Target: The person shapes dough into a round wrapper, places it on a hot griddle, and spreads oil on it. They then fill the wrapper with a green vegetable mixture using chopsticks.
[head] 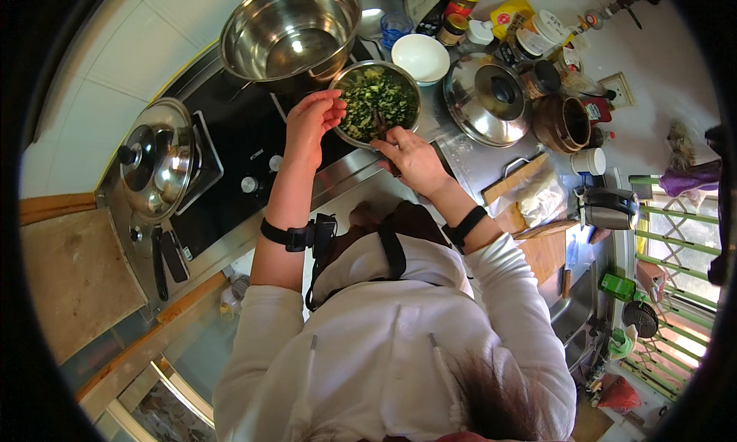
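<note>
A round metal bowl (416, 121) in front of me holds chopped green leafy vegetables (374, 96) mixed with paler bits. My right hand (411, 157) is over the near rim, closed around dark brown chopsticks (380, 125) whose lower ends reach into the greens. At the left side of the bowl, my left hand (315, 119) hovers with its fingers loosely curled and apart, the tips over the rim. Nothing shows in that hand; whether it touches the rim cannot be told.
A large steel pot (288, 33) stands behind on the black gas hob (230, 125). Further left is a lidded pan (155, 160). Right of the bowl are a white bowl (420, 59), a steel lid (486, 99), a brown crock (561, 124), several jars and an electric kettle (607, 207).
</note>
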`<state>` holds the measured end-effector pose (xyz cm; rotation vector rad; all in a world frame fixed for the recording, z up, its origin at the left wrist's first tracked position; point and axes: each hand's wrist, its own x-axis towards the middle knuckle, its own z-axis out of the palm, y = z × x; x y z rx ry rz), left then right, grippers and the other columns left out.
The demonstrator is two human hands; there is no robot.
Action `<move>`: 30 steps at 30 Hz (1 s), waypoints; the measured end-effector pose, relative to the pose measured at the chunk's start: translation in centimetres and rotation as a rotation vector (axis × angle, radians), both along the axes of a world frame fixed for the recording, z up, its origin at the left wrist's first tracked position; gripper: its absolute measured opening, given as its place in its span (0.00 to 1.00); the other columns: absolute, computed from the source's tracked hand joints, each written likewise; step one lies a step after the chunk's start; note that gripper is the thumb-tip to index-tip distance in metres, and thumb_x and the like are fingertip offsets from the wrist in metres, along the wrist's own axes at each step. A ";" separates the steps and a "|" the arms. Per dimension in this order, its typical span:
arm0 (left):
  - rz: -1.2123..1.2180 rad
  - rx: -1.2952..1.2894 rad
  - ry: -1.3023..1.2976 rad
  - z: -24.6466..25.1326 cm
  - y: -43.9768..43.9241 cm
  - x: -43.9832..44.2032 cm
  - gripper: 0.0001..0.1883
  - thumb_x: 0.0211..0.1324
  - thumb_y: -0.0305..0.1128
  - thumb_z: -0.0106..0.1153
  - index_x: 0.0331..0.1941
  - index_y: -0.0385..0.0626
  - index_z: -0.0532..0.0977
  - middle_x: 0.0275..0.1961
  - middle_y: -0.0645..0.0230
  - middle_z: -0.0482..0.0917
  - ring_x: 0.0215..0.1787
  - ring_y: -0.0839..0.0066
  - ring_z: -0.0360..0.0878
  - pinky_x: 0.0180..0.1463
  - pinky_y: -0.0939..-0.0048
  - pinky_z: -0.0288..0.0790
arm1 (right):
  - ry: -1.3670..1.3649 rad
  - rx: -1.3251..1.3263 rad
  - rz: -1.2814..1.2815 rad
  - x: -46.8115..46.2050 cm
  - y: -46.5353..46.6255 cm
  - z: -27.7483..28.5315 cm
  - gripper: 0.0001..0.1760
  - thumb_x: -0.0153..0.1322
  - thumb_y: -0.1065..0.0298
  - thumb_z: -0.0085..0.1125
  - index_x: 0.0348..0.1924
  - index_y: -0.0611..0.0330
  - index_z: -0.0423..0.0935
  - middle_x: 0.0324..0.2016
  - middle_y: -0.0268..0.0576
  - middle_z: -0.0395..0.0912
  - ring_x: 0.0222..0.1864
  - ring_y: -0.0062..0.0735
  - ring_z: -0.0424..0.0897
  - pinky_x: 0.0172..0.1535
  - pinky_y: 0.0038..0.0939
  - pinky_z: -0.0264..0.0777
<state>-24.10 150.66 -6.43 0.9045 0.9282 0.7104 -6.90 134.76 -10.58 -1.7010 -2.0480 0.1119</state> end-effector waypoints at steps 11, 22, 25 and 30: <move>-0.177 -0.025 -0.188 5.4 -2.6 6.6 0.14 0.67 0.31 0.55 0.52 0.39 0.80 0.44 0.61 0.85 0.45 0.72 0.83 0.50 0.71 0.74 | -0.018 0.071 -0.829 19.1 -2.0 1.8 0.23 0.68 0.71 0.62 0.57 0.58 0.75 0.53 0.53 0.73 0.49 0.56 0.80 0.49 0.46 0.78; 0.079 -0.231 -0.223 6.6 -4.6 13.0 0.15 0.64 0.27 0.54 0.54 0.42 0.77 0.48 0.63 0.82 0.46 0.71 0.80 0.52 0.67 0.73 | -0.073 -0.059 -0.748 26.5 -2.0 -1.4 0.18 0.73 0.58 0.61 0.48 0.62 0.76 0.43 0.56 0.81 0.41 0.59 0.83 0.43 0.50 0.79; 0.061 -0.244 -0.225 6.4 -5.4 13.8 0.16 0.64 0.27 0.53 0.54 0.42 0.77 0.48 0.63 0.82 0.46 0.71 0.80 0.52 0.67 0.73 | -0.101 -0.067 -0.712 26.9 -2.0 -1.3 0.16 0.74 0.59 0.59 0.45 0.63 0.75 0.42 0.58 0.81 0.40 0.60 0.83 0.41 0.51 0.79; 0.022 -0.221 -0.206 6.4 -6.8 15.6 0.15 0.64 0.26 0.52 0.53 0.41 0.77 0.48 0.63 0.82 0.45 0.72 0.80 0.51 0.68 0.73 | -0.117 0.044 -0.699 29.0 -3.6 1.5 0.13 0.74 0.60 0.58 0.37 0.63 0.76 0.34 0.59 0.82 0.37 0.64 0.82 0.40 0.52 0.77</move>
